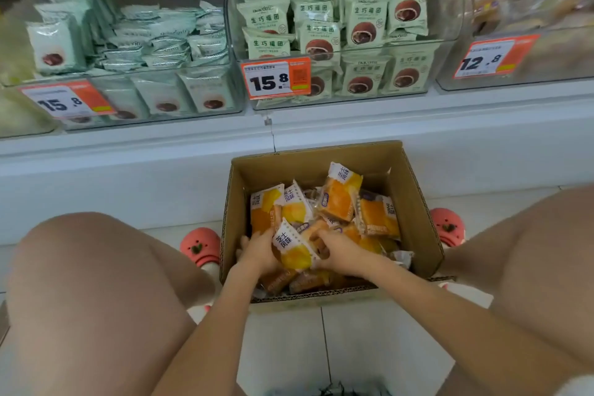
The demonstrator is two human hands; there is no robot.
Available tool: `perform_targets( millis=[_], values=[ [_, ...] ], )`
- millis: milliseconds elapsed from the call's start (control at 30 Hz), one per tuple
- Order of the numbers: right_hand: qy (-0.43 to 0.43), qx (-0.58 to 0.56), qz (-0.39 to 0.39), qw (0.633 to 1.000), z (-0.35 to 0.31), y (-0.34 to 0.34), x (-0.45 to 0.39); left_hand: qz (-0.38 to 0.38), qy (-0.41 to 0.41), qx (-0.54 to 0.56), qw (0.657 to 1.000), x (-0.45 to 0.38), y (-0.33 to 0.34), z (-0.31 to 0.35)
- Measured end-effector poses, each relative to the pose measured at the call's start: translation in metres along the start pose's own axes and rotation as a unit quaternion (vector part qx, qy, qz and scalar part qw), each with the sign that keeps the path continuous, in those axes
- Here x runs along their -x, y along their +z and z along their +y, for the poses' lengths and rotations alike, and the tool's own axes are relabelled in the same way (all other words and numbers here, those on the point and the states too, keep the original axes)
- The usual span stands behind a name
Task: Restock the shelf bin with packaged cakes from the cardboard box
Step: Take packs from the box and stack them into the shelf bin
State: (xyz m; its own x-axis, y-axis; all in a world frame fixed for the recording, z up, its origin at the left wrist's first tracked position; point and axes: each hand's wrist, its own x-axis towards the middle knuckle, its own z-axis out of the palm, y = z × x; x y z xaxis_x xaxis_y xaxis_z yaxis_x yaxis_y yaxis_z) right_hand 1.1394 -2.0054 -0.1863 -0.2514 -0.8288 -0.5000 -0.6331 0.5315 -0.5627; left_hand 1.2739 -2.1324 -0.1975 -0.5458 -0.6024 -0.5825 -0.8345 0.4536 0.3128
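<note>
Both hands reach down into an open cardboard box (414, 202) on the tiled floor, between the person's bare knees. The left hand (257, 252) and the right hand (339, 254) close their fingers around the two sides of one yellow-and-white packaged cake (294, 251), holding it just above the heap. More packaged cakes (340, 199) of the same kind lie jumbled in the box, some standing on edge. Above and behind the box runs a white shelf with clear bins. The middle bin (450, 22) is packed with pale green packets (363, 18) and carries an orange price tag (276, 79) reading 15.8. The left bin (225, 87) holds similar green packets, lying looser. Pink slippers (199, 246) show on either side of the box.
</note>
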Motion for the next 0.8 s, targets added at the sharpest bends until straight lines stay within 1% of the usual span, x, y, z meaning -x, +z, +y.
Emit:
perform_targets(
  millis=[33, 100, 167, 233, 367, 433, 533, 600, 633, 700, 733, 767, 800],
  values=[
    [0.005, -0.01, 0.021, 1.0, -0.002, 0.003, -0.002, 0.019, 0.016, 0.011, 1.0, 0.0, 0.002, -0.002],
    [0.007, -0.067, 0.048, 0.997, -0.007, 0.007, -0.003, 0.046, 0.058, 0.044, 0.996, 0.001, 0.003, 0.0],
    [-0.002, -0.117, 0.036, 0.993, -0.012, 0.012, -0.004, 0.033, 0.087, 0.045, 0.995, 0.006, 0.0, 0.008],
    [-0.014, -0.134, 0.016, 0.991, -0.014, 0.012, -0.004, 0.025, 0.105, 0.052, 0.993, 0.007, -0.005, 0.013],
    [-0.031, -0.193, 0.003, 0.981, -0.013, -0.015, -0.003, 0.004, 0.118, 0.13, 0.984, 0.007, -0.027, 0.014],
    [-0.04, -0.222, 0.015, 0.974, -0.017, -0.035, 0.001, 0.002, 0.12, 0.151, 0.981, 0.01, -0.047, 0.018],
    [-0.051, -0.278, 0.043, 0.958, -0.024, -0.061, 0.007, 0.046, 0.117, 0.165, 0.978, 0.022, -0.078, 0.024],
    [-0.06, -0.303, 0.053, 0.95, -0.028, -0.072, 0.013, 0.083, 0.117, 0.25, 0.958, 0.033, -0.093, 0.026],
    [-0.064, -0.309, 0.058, 0.947, -0.031, -0.077, 0.017, 0.102, 0.122, 0.31, 0.938, 0.04, -0.098, 0.028],
    [-0.069, -0.338, 0.078, 0.935, -0.035, -0.087, 0.026, 0.162, 0.134, 0.423, 0.881, 0.051, -0.106, 0.029],
    [-0.073, -0.361, 0.089, 0.925, -0.037, -0.091, 0.03, 0.185, 0.137, 0.46, 0.857, 0.056, -0.11, 0.03],
    [-0.079, -0.38, 0.1, 0.916, -0.041, -0.096, 0.036, 0.192, 0.139, 0.477, 0.846, 0.063, -0.114, 0.034],
    [-0.084, -0.398, 0.106, 0.908, -0.044, -0.099, 0.039, 0.18, 0.141, 0.485, 0.844, 0.07, -0.115, 0.038]
  ],
)
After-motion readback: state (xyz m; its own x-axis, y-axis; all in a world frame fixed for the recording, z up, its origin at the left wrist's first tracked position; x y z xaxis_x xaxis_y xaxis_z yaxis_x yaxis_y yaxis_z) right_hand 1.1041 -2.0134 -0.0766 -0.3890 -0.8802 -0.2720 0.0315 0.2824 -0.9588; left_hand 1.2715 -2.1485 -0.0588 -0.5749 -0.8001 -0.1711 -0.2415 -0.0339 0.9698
